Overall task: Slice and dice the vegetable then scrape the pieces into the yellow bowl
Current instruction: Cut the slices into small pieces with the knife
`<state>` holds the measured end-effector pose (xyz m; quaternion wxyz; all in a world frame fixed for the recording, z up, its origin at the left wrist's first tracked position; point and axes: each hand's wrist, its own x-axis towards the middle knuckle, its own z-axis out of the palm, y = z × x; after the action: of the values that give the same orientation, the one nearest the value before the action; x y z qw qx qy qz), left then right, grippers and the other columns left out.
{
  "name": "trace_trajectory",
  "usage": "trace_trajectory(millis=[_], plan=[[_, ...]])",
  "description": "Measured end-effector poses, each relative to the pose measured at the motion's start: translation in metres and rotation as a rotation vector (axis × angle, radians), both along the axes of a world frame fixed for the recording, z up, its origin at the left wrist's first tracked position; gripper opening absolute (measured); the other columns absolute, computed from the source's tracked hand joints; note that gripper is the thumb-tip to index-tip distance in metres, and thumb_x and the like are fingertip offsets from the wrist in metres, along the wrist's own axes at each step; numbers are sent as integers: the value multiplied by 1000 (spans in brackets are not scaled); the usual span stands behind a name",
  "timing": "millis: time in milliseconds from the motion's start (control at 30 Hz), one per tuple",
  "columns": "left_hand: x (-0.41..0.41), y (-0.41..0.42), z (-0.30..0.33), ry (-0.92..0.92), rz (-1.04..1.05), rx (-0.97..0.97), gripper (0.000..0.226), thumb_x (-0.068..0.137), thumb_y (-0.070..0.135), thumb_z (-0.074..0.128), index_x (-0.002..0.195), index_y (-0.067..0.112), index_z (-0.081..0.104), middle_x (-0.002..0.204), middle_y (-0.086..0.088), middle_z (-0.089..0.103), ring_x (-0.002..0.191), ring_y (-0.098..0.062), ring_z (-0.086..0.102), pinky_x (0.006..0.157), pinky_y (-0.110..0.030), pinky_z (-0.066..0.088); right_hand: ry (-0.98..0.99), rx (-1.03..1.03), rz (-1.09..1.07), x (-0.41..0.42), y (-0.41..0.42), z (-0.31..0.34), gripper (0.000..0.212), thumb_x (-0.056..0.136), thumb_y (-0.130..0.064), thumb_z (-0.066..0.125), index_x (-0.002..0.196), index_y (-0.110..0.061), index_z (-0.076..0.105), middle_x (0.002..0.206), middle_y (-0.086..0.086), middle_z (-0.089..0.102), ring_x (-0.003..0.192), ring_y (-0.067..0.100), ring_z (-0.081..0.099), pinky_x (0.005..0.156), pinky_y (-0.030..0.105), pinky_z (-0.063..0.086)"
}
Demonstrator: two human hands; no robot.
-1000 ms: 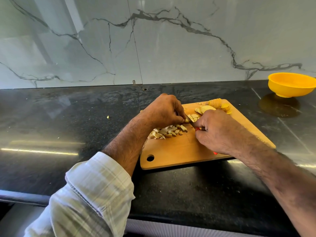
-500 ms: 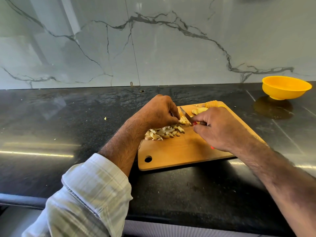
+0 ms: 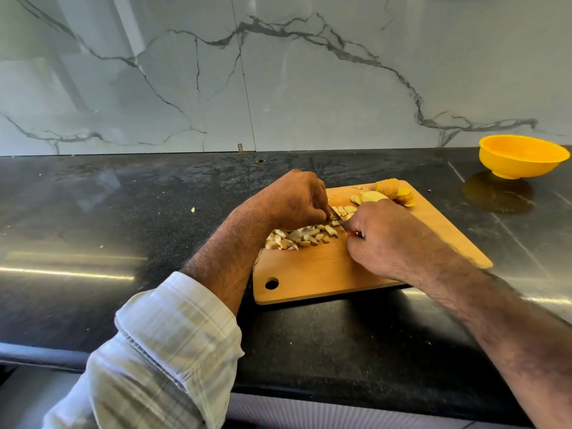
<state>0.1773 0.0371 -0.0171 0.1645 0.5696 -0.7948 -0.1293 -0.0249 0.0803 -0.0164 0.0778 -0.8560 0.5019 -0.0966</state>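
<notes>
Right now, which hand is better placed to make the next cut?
Right. The right hand grips the knife, blade at the strips; the left hand pins the strips beside the blade.

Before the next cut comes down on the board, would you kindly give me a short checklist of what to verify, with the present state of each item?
1. Knife held firmly: right hand is curled round the red handle of the knife. Ok.
2. Left hand steadies the strips at the blade with fingertips curled under. Ok, though their clearance from the edge: cannot tell.
3. Diced pieces lie on the cutting board, none hanging over its edge. Ok.
4. Uncut slices remain at the far corner, so slicing is not finished. Not ok.
5. Yellow bowl stands upright, far right, apart from the board. Ok.
6. One stray bit lies on the counter. Not ok.
</notes>
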Motion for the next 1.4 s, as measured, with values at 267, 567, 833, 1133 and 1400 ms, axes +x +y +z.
trace_trajectory(millis=[267,567,833,1133,1400], plan=[[-2,0,2,-48,11,-23,10,89,23,77,96,25,85,103,16,74,97,-4,67,90,-35,60,55,-43,13,17,-4,-3,16,94,-27,62,80,-22,55,77,-5,53,69,9,52,54,23,39],[6,3,0,97,17,-52,16,94,30,77,109,24,79,105,12,76,93,1,69,82,-20,53,-251,-166,61,-42,-17,8,29,90,-23,72,118,-21,77,56,-23,53,51,-1,59,48,12,42],[1,3,-5,66,39,-32,31,100,29,70,131,25,69,120,11,73,107,-3,66,89,-22,47,-70,-34,14,-43,-24,6,33,91,-30,69,124,-28,74,67,-17,51,63,5,53,61,21,49],[16,0,0,4,269,-36,29,101,11,58,121,26,73,118,6,72,107,-12,66,96,-35,57,-23,-62,111,-31,-21,-4,29,95,-29,60,118,-29,77,69,-9,66,63,8,63,59,31,58],[23,0,3,75,321,-26,36,100,8,52,123,27,71,110,8,74,104,-10,68,90,-34,57,-50,-31,238,-22,-18,-10,36,100,-38,57,136,-39,64,109,-12,69,86,6,62,77,27,55]])
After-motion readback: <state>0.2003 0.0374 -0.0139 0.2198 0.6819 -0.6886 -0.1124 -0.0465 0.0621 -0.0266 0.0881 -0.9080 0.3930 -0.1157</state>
